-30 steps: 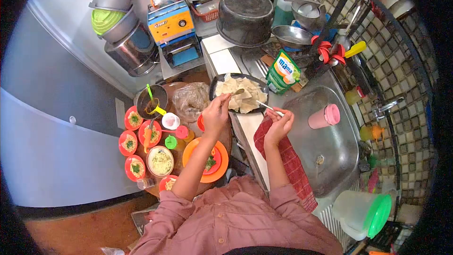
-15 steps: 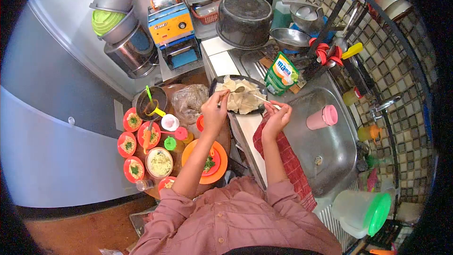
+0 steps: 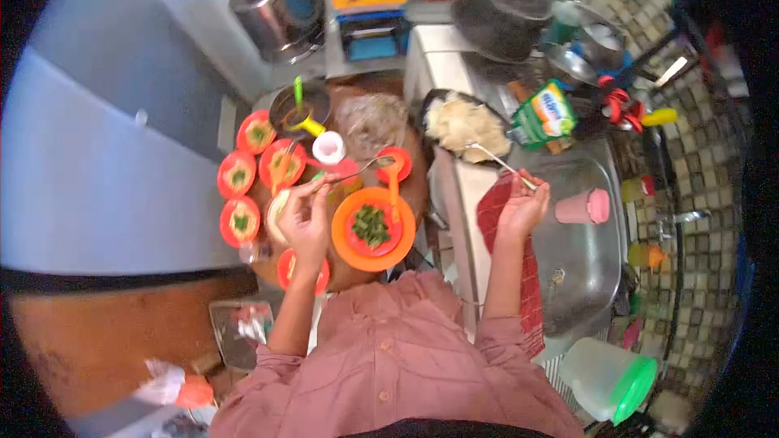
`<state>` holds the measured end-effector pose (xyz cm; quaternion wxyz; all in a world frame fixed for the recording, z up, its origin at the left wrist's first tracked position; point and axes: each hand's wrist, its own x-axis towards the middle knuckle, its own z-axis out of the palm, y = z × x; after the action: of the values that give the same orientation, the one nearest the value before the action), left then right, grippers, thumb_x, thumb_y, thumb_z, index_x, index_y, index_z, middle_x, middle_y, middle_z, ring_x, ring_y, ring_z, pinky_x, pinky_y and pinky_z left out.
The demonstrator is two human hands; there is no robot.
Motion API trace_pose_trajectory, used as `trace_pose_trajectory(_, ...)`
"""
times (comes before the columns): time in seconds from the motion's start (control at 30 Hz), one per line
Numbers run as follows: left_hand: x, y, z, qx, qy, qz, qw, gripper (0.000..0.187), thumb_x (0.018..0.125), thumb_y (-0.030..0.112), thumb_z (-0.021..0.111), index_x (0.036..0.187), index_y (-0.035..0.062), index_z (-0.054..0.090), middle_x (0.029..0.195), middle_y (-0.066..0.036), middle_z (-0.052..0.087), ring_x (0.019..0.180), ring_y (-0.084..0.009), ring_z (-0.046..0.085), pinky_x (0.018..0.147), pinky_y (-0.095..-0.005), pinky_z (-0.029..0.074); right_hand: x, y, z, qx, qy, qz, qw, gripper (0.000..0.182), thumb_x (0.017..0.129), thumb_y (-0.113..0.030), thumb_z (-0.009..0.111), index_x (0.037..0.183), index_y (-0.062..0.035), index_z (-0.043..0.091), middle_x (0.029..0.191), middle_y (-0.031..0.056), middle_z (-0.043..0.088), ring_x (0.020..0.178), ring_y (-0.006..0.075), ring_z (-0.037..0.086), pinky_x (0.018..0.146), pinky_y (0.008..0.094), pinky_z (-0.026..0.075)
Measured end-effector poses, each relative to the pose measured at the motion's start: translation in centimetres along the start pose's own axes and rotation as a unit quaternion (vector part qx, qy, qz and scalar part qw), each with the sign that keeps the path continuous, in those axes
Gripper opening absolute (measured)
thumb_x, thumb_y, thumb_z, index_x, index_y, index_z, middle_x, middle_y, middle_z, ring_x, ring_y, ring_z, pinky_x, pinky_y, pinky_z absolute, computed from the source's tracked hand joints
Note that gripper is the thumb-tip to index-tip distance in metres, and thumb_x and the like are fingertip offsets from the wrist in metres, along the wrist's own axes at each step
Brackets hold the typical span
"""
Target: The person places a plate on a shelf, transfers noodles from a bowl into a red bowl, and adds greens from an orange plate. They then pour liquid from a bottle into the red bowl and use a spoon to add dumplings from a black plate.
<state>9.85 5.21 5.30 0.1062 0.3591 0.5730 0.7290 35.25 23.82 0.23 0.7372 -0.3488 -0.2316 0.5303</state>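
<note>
My left hand (image 3: pixel 306 216) grips a metal spoon (image 3: pixel 357 170) whose bowl points right, over the small red bowl (image 3: pixel 395 164) on the round wooden table (image 3: pixel 419 186). Below the spoon sits an orange plate (image 3: pixel 349 251) carrying a red dish of chopped greens (image 3: pixel 371 225). My right hand (image 3: pixel 520 206) holds a thin metal utensil (image 3: pixel 494 160) that reaches up to the black tray (image 3: pixel 429 102) of pale dough wrappers (image 3: pixel 462 123) on the counter. A red checked cloth (image 3: pixel 489 219) lies under that hand.
Several red plates of noodles (image 3: pixel 238 172) ring the table's left side, with a dark pot (image 3: pixel 294 105), a plastic bag (image 3: pixel 372 119) and a white cup (image 3: pixel 329 147). At right are a steel sink (image 3: pixel 581 264), a pink cup (image 3: pixel 585 206) and a soap pouch (image 3: pixel 546 113).
My left hand has swung with the spoon from the wrapper tray down and left to the table. The right hand stayed near the tray. The view has shifted left.
</note>
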Motion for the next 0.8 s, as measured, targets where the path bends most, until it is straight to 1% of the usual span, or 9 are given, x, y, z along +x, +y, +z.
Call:
trace_pose_trajectory(0.17,-5.5,-1.4,-11.6,0.149,0.081,-0.081,0.982,0.010,0.083,-0.005,0.050,0.090,-0.0053,0.057,0.090,-0.014,0.063,0.084,-0.0168,0.060,0.076,-0.0282,0.048,-5.9,2.0,0.2,-0.044,-0.057,0.107,0.992,0.027,0.093,-0.025,0.037,0.087,-0.0003,0.045,0.085,0.0194,0.057,0.075,0.0220,0.059,0.068,0.0293,0.053)
trace_pose_trajectory(0.23,-7.4,-2.1,-15.2,0.212,0.093,-0.102,0.967,0.010,0.083,-0.005,0.050,0.090,-0.0058,0.057,0.090,-0.014,0.063,0.081,-0.0166,0.060,0.076,-0.0281,0.048,-8.6,3.9,0.1,-0.059,-0.064,0.121,0.989,0.027,0.093,-0.025,0.038,0.087,-0.0002,0.046,0.085,0.0206,0.058,0.072,0.0223,0.060,0.064,0.0280,0.053)
trace_pose_trajectory(0.3,-9.6,-4.7,-18.5,0.235,0.081,-0.106,0.963,0.008,0.082,-0.003,0.052,0.088,-0.0049,0.058,0.087,-0.011,0.064,0.079,-0.0136,0.060,0.074,-0.0269,0.048,-11.4,5.5,-0.1,-0.045,-0.121,0.219,0.967,0.028,0.093,-0.027,0.040,0.088,-0.0003,0.046,0.085,0.0215,0.059,0.068,0.0230,0.061,0.061,0.0269,0.053)
trace_pose_trajectory(0.33,-10.2,-5.2,-19.6,0.319,0.063,-0.109,0.939,0.008,0.081,-0.001,0.055,0.086,-0.0032,0.060,0.083,-0.009,0.065,0.076,-0.0118,0.061,0.071,-0.0260,0.048,-13.4,6.1,0.7,-0.056,-0.102,0.235,0.965,0.029,0.092,-0.026,0.041,0.087,0.0011,0.049,0.083,0.0210,0.060,0.065,0.0204,0.061,0.061,0.0247,0.054)
trace_pose_trajectory(0.43,-12.2,-7.4,-22.1,0.377,0.002,-0.118,0.918,0.011,0.078,0.000,0.057,0.088,-0.0002,0.061,0.085,-0.014,0.064,0.075,-0.0208,0.064,0.069,-0.0284,0.048,-16.7,9.7,-0.7,-0.037,-0.119,0.303,0.945,0.029,0.092,-0.027,0.042,0.088,0.0010,0.049,0.084,0.0213,0.060,0.065,0.0221,0.061,0.061,0.0250,0.054)
trace_pose_trajectory(0.57,-13.2,-9.9,-23.6,0.378,-0.043,-0.079,0.921,0.015,0.077,0.000,0.057,0.091,0.0011,0.060,0.090,-0.015,0.063,0.080,-0.0254,0.063,0.071,-0.0305,0.049,-20.2,12.9,-2.3,-0.053,-0.139,0.346,0.926,0.029,0.092,-0.029,0.040,0.092,-0.0016,0.046,0.086,0.0198,0.059,0.070,0.0236,0.061,0.064,0.0282,0.053)
trace_pose_trajectory(0.63,-13.9,-11.7,-24.5,0.437,-0.102,-0.110,0.887,0.017,0.077,0.000,0.057,0.094,0.0019,0.059,0.094,-0.014,0.062,0.086,-0.0273,0.062,0.073,-0.0327,0.049,-21.6,14.0,-2.9,-0.051,-0.135,0.362,0.921,0.029,0.092,-0.030,0.039,0.092,-0.0016,0.046,0.088,0.0201,0.059,0.072,0.0237,0.061,0.066,0.0292,0.053)
trace_pose_trajectory(0.67,-14.2,-12.6,-24.8,0.393,-0.091,-0.064,0.913,0.017,0.077,-0.001,0.057,0.093,0.0020,0.058,0.094,-0.014,0.062,0.088,-0.0277,0.061,0.076,-0.0342,0.050,-22.1,14.4,-3.3,-0.045,-0.120,0.372,0.920,0.029,0.092,-0.030,0.039,0.092,-0.0016,0.047,0.088,0.0209,0.059,0.073,0.0245,0.061,0.066,0.0297,0.053)
trace_pose_trajectory(0.8,-14.7,-14.9,-25.6,0.340,-0.082,-0.001,0.937,0.015,0.077,-0.001,0.057,0.092,0.0021,0.058,0.093,-0.014,0.062,0.088,-0.0273,0.061,0.079,-0.0344,0.049,-23.3,15.5,-4.3,-0.042,-0.133,0.372,0.918,0.030,0.092,-0.031,0.040,0.090,-0.0019,0.047,0.088,0.0214,0.059,0.074,0.0252,0.062,0.066,0.0301,0.053)
